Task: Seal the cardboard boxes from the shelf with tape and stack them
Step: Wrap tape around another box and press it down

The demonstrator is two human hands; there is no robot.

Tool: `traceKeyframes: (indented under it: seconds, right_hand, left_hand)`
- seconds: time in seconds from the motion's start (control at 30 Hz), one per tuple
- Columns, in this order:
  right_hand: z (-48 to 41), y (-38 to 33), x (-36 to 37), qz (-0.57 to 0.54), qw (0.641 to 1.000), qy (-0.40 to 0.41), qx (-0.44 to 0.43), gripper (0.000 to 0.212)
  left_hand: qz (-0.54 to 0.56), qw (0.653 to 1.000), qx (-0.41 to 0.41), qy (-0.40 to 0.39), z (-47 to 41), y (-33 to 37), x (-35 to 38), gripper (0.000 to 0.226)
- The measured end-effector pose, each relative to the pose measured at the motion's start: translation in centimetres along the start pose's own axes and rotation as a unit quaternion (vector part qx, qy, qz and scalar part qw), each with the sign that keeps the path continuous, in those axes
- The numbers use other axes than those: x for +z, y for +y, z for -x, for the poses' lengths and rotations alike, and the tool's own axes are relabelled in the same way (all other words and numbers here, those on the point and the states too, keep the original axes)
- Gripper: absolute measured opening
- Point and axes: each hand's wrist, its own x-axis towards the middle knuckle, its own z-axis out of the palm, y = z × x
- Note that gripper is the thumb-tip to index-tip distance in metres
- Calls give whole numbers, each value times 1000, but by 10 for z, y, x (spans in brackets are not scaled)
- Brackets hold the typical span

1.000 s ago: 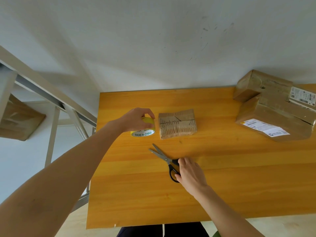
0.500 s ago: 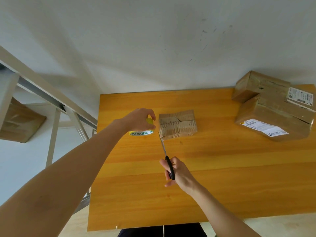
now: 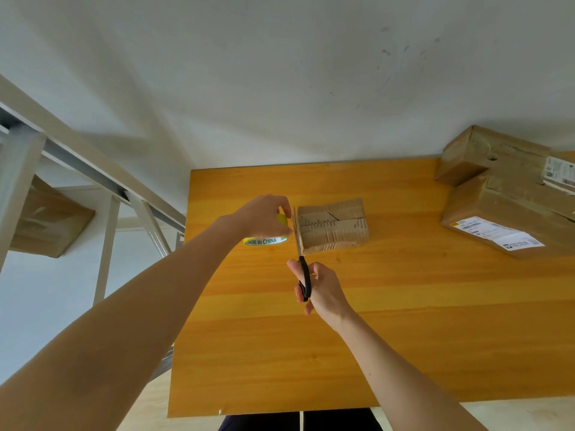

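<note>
1. Orange-yellow wooden table (image 3: pixel 404 321) set against a white wall (image 3: pixel 280 73), seen from above by the person working at it.
2. Left hand (image 3: pixel 261 217) reaches in from the near left, arm stretched out. Its fingers curl down over a yellow tape roll (image 3: pixel 264 241), gripping it from above. The roll's rim reads "MADE IN CHINA".
3. Right hand (image 3: pixel 325 289) comes in from the near right. Its fingers are closed around the black handles of a pair of scissors (image 3: pixel 305 275). The blades point away from the person, along the left edge of the box. Whether the blades are parted cannot be told.
4. Small cardboard box (image 3: pixel 333 227) sits on the table near the middle, just right of the tape roll, its top flaps folded shut.
5. Two larger cardboard boxes (image 3: pixel 497 209) lie stacked at the table's far right corner, well apart from the hands. Both carry white shipping labels.
6. Metal shelf frame (image 3: pixel 105 178) stands left of the table, with another cardboard box (image 3: pixel 46 219) resting on it.
</note>
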Motion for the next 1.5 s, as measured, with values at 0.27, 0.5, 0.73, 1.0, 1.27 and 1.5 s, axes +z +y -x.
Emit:
traceKeyframes:
  seconds: [0.27,0.5,0.73,1.0,1.27,1.5]
  right_hand:
    - [-1,8,3,19,996,61,-56,39]
    - [-8,5,-13,60,995,44,-61,42]
    - [-7,18,-14,94,994,35,-39,56]
    - [-3,43,-23,273,959,71,3,56]
    - [14,59,-38,550,817,149,-82,41]
    - [17,71,-44,609,777,114,-114,40]
  left_hand:
    - [12,1000,-8,10,-1,-1,3,29]
    - [-57,998,-31,4,13,-22,-5,23]
    - [-95,993,-33,66,35,-37,21,10]
    - [-89,984,-13,152,52,-32,48,9]
    - [-59,985,6,161,65,-32,64,6]
    - [-64,986,3,155,64,-28,86,9]
